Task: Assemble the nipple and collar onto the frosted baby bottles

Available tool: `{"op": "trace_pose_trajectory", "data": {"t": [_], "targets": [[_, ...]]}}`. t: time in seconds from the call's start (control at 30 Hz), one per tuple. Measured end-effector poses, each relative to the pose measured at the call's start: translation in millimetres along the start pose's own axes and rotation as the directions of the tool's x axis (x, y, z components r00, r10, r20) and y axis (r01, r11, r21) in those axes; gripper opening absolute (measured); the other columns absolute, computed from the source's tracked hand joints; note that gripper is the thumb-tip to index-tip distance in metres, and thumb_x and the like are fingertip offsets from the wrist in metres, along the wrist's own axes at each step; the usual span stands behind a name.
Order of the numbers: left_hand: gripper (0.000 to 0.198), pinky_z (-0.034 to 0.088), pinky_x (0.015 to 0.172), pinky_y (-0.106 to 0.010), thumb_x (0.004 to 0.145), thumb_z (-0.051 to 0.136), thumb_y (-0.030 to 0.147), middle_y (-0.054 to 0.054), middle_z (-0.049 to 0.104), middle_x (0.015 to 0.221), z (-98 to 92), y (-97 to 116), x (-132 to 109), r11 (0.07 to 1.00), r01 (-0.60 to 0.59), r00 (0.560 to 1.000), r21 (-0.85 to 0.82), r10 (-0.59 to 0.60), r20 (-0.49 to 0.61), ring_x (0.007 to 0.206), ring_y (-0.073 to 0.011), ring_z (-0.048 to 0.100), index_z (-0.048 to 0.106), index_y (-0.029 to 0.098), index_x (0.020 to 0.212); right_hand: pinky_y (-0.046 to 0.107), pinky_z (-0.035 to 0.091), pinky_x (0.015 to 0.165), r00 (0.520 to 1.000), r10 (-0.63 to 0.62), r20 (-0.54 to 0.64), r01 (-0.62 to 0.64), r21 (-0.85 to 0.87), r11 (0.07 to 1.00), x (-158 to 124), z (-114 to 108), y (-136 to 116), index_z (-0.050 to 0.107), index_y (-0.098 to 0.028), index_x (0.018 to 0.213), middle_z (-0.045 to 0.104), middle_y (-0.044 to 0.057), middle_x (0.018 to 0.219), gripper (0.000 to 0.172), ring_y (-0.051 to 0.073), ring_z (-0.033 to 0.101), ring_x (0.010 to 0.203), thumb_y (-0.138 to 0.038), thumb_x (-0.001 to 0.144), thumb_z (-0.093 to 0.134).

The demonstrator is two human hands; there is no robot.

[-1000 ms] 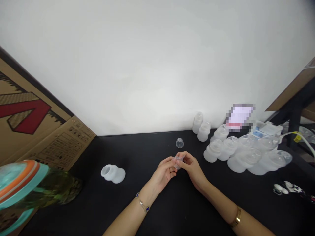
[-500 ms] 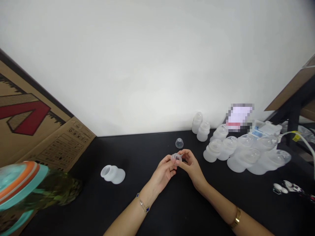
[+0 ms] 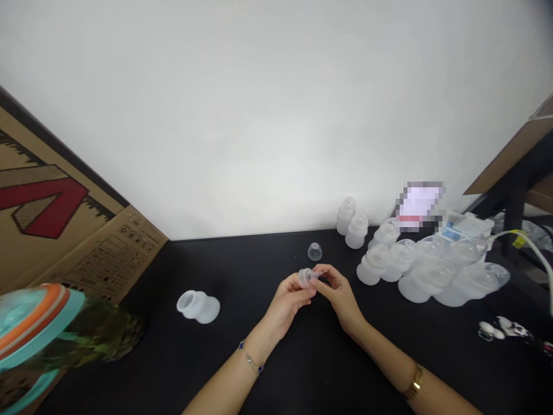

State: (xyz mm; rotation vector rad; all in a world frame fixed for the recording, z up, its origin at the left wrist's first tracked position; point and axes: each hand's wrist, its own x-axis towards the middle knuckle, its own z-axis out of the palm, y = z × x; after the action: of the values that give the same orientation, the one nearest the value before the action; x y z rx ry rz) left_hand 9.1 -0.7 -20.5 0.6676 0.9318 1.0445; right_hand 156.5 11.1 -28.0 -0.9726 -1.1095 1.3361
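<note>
Between the fingertips of both hands is a translucent bottle collar (image 3: 305, 278) with a clear nipple (image 3: 317, 275) pointing right. My left hand (image 3: 288, 300) is closed around the collar from the left side. The fingers of my right hand (image 3: 335, 290) pinch the nipple's tip. Just beyond the hands, a clear dome cap (image 3: 315, 251) rests on the black table (image 3: 254, 259). Off to the left, an uncapped white baby bottle (image 3: 199, 306) lies tilted on its side, its mouth facing left.
Several capped baby bottles (image 3: 425, 276) crowd the right side, with two more (image 3: 356, 230) by the wall. A blurred phone screen (image 3: 420, 203) leans behind them. At left are a cardboard box (image 3: 125, 253) and a large teal-lidded jug (image 3: 64, 328). A small black-and-white item (image 3: 510, 328) lies far right.
The collar has turned in my left hand, so its ridged side now shows and the nipple points right. My right fingers have drawn slightly right along the nipple.
</note>
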Motion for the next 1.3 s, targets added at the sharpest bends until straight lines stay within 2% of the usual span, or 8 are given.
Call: {"op": "trace_pose_trajectory", "data": {"t": [0.23,0.43,0.6,0.73,0.87,1.03,1.2,1.3], "targets": [[0.030,0.045,0.062,-0.019,0.059,0.091,0.023,0.002,0.062,0.072,-0.7,-0.6,1.6,1.000,0.005,1.000,0.000,-0.005,0.001,0.065,-0.0080,0.057,0.067,0.016,0.076,0.029,0.046,0.073,1.000,-0.014,-0.025,0.014,-0.031,0.999,1.2,-1.4,-0.1,0.067,-0.023,0.077,0.060,0.001,0.090,0.023,0.021,0.057,0.091,-0.041,0.075,0.080],[0.031,0.045,0.060,-0.018,0.062,0.090,0.022,0.000,0.066,0.077,0.5,-1.0,1.4,1.000,-0.004,0.999,0.004,0.004,0.040,0.065,-0.0076,0.057,0.070,0.016,0.084,0.027,0.044,0.069,0.999,-0.011,-0.039,0.010,-0.033,0.999,1.5,-1.8,-0.3,0.065,-0.022,0.069,0.055,0.001,0.089,0.024,0.019,0.053,0.084,-0.042,0.074,0.079],[0.027,0.045,0.058,-0.017,0.064,0.089,0.025,0.000,0.065,0.075,0.7,-0.2,1.6,1.000,0.004,0.999,-0.027,-0.003,0.047,0.064,-0.0074,0.056,0.067,0.015,0.078,0.028,0.044,0.071,1.000,-0.014,-0.027,0.013,-0.041,0.999,0.8,-1.4,0.4,0.065,-0.022,0.069,0.055,0.001,0.089,0.025,0.019,0.053,0.085,-0.042,0.076,0.078],[0.029,0.047,0.057,-0.018,0.065,0.089,0.028,0.000,0.064,0.075,1.1,1.5,1.2,0.998,0.017,0.998,-0.059,-0.013,0.057,0.064,-0.0082,0.056,0.067,0.015,0.079,0.028,0.045,0.069,1.000,-0.002,-0.024,0.002,-0.015,1.000,0.5,0.2,1.0,0.064,-0.022,0.074,0.057,0.000,0.087,0.024,0.018,0.054,0.082,-0.041,0.077,0.078],[0.030,0.049,0.057,-0.018,0.068,0.088,0.031,-0.001,0.066,0.073,2.3,3.8,-0.1,0.992,0.049,0.996,-0.115,-0.041,0.075,0.061,-0.0078,0.057,0.065,0.015,0.078,0.028,0.047,0.066,0.999,0.020,-0.034,-0.018,0.050,0.999,-0.2,1.3,-0.7,0.067,-0.024,0.089,0.062,0.001,0.088,0.027,0.019,0.056,0.082,-0.042,0.074,0.081],[0.030,0.051,0.057,-0.018,0.071,0.085,0.033,-0.001,0.066,0.069,2.7,5.8,-0.4,0.977,0.089,0.994,-0.193,-0.075,0.078,0.058,-0.0081,0.059,0.063,0.015,0.078,0.030,0.048,0.068,0.998,0.056,0.023,-0.057,0.047,0.997,-1.4,0.1,-4.9,0.075,-0.025,0.099,0.067,0.003,0.094,0.028,0.018,0.057,0.077,-0.046,0.082,0.071],[0.030,0.051,0.055,-0.017,0.071,0.086,0.033,-0.001,0.067,0.069,0.8,5.0,1.8,0.965,0.113,0.993,-0.237,-0.100,0.063,0.056,-0.0076,0.060,0.063,0.015,0.080,0.031,0.049,0.072,0.999,0.033,0.038,-0.033,0.003,0.999,-2.0,-1.5,-4.8,0.075,-0.025,0.102,0.068,0.004,0.099,0.028,0.022,0.060,0.089,-0.042,0.079,0.075],[0.031,0.051,0.054,-0.016,0.070,0.087,0.032,0.000,0.065,0.067,0.2,4.3,2.4,0.962,0.109,0.993,-0.249,-0.096,0.062,0.054,-0.0066,0.058,0.062,0.015,0.079,0.031,0.050,0.074,0.999,0.003,0.049,-0.003,-0.007,1.000,-1.5,-2.2,-3.5,0.075,-0.025,0.095,0.066,0.004,0.106,0.024,0.024,0.060,0.099,-0.041,0.078,0.076]]}}
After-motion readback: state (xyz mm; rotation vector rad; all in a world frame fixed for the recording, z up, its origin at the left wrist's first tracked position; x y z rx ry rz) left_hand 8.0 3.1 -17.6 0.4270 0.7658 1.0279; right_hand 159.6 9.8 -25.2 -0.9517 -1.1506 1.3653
